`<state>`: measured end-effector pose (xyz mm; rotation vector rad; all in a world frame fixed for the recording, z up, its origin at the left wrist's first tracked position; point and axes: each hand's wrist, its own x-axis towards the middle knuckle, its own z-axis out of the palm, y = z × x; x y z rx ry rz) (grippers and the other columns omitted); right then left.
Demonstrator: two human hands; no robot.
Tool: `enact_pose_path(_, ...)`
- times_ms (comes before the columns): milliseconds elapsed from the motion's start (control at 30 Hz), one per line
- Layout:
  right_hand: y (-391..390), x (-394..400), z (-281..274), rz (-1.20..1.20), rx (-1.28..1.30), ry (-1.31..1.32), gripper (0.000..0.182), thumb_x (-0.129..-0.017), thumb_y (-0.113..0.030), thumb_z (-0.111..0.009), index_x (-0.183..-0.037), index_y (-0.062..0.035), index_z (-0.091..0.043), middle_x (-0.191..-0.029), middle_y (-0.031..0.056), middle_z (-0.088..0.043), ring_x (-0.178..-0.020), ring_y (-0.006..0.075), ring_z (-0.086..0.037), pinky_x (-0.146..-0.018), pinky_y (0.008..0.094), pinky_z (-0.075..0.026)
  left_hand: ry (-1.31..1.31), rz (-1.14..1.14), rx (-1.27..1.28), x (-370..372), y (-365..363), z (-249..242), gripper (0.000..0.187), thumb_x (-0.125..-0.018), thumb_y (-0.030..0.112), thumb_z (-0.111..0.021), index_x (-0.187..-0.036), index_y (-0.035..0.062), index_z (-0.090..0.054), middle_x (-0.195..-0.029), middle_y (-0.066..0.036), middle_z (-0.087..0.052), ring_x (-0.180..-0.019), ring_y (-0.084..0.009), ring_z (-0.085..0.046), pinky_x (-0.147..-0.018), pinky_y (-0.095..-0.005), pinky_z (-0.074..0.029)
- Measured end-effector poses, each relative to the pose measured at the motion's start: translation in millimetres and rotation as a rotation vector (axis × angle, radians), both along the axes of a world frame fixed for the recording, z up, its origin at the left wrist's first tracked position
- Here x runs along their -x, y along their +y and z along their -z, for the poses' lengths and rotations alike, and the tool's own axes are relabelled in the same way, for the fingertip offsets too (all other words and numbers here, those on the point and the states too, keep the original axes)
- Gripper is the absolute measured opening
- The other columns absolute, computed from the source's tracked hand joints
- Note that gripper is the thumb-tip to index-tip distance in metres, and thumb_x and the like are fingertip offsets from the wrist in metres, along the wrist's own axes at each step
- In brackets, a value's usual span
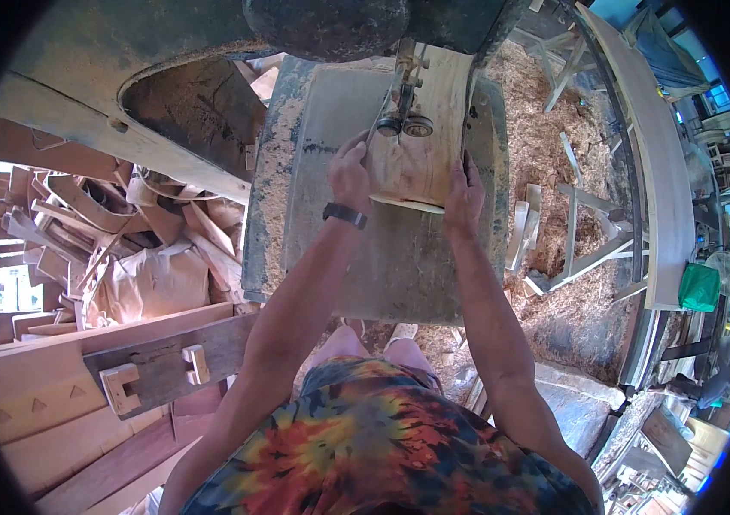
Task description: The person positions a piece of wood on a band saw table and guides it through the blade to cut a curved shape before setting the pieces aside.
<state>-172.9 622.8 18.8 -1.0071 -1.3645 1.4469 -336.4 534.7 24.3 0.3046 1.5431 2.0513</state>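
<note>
A thick light wooden block (408, 167) with a curved near edge lies on the grey metal machine table (374, 257). My left hand (350, 178) holds the block's left side, its fingers pressed along the edge. On the right side, my right hand (465, 196) grips the block, with fingertips partly hidden behind its edge. Above the block stands the machine's guide assembly (405, 103), with two round black-rimmed parts near the block's top face. The far end of the block passes under the machine's dark upper housing (326, 26).
Wood offcuts (73, 223) are heaped at the left beside a large curved machine frame (64, 81). A board with wooden blocks (159, 365) lies lower left. Sawdust (520, 112) and scraps cover the floor at right, near a long pale board (661, 180) and a green bag (699, 287).
</note>
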Motion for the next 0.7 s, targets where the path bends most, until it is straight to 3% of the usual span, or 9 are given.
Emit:
enact_pose_path(233, 2.0, 1.4, -1.0, -0.013, 0.065, 0.023, 0.047, -0.103, -0.018, -0.051, -0.141, 0.008, -0.049, -0.131, 0.0153, -0.062, -0.118, 0.0192, -0.055, -0.102, 0.0296, -0.042, -0.079, -0.009, -0.06, 0.2, 3.6, 1.0, 0.039, -0.091, 0.01, -0.051, -0.122, -0.0055, -0.068, -0.118, -0.014, -0.069, -0.11, -0.0205, -0.062, -0.098, -0.0293, -0.044)
enact_pose_path(300, 2.7, 1.7, -0.5, -0.023, 0.019, -0.005, 0.047, -0.103, -0.018, -0.051, -0.142, 0.0079, -0.049, -0.132, 0.0151, -0.062, -0.118, 0.0195, -0.055, -0.102, 0.0299, -0.041, -0.056, 0.029, -0.015, 0.5, 1.6, 0.2, 0.038, -0.097, 0.011, -0.047, -0.126, -0.0044, -0.065, -0.124, -0.013, -0.067, -0.114, -0.0206, -0.06, -0.102, -0.029, -0.042)
enact_pose_path(400, 3.8, 2.9, -2.2, -0.012, 0.025, -0.038, 0.047, -0.103, -0.018, -0.05, -0.142, 0.0082, -0.048, -0.133, 0.0156, -0.061, -0.119, 0.0201, -0.055, -0.103, 0.0298, -0.041, -0.04, 0.036, -0.014, 5.6, 4.4, 8.5, 0.037, -0.097, 0.011, -0.047, -0.126, -0.0046, -0.065, -0.124, -0.013, -0.067, -0.114, -0.0207, -0.06, -0.102, -0.0291, -0.042)
enact_pose_path(500, 3.3, 1.7, -1.7, -0.03, 0.014, 0.002, 0.048, -0.103, -0.018, -0.05, -0.143, 0.0088, -0.047, -0.137, 0.0168, -0.059, -0.123, 0.0207, -0.054, -0.105, 0.0295, -0.039, -0.092, 0.016, -0.084, 7.6, 8.2, 17.7, 0.039, -0.091, 0.01, -0.051, -0.123, -0.0058, -0.068, -0.118, -0.014, -0.07, -0.109, -0.0199, -0.063, -0.098, -0.0284, -0.045)
enact_pose_path(700, -0.6, -2.3, 7.2, -0.038, -0.016, 0.003, 0.049, -0.104, -0.018, -0.049, -0.144, 0.0091, -0.046, -0.142, 0.0177, -0.055, -0.128, 0.021, -0.051, -0.108, 0.0308, -0.038, 0.005, 0.019, -0.053, 0.3, -3.0, 7.1, 0.038, -0.092, 0.01, -0.051, -0.121, -0.0076, -0.067, -0.118, -0.015, -0.069, -0.109, -0.0201, -0.063, -0.099, -0.0287, -0.045)
